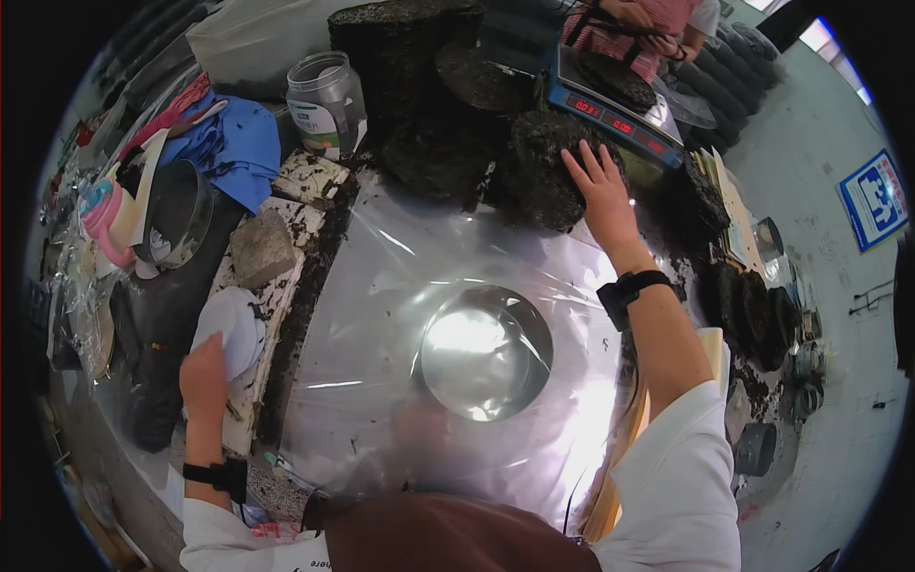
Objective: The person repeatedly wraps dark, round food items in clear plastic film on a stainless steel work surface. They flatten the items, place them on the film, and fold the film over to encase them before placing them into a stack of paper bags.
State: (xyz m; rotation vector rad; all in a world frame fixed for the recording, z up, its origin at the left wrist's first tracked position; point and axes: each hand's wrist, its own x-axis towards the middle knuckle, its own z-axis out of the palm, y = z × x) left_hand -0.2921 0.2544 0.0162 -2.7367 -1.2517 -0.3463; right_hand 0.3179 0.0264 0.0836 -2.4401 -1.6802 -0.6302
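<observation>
My left hand (204,375) is at the near edge of a stack of round white discs (232,332) on a narrow white board (275,307); its fingertips touch the stack, and their grip is not clear. My right hand (599,189) reaches forward, fingers spread, onto a round dark cake of dried seaweed-like sheets (547,168). Between my arms a metal ring (540,343) stands on a work surface covered with clear plastic film (372,300). Just beyond my right hand is a blue digital scale (615,121) with a dark round cake (618,79) on its pan.
Tall dark stacks (400,64) rise at the back, beside a clear plastic jar (329,107). A stone block (263,247), a blue cloth (239,143) and a pink bottle (107,218) are at left. Dark cakes (750,307) line the right. Across the table is another person (643,32).
</observation>
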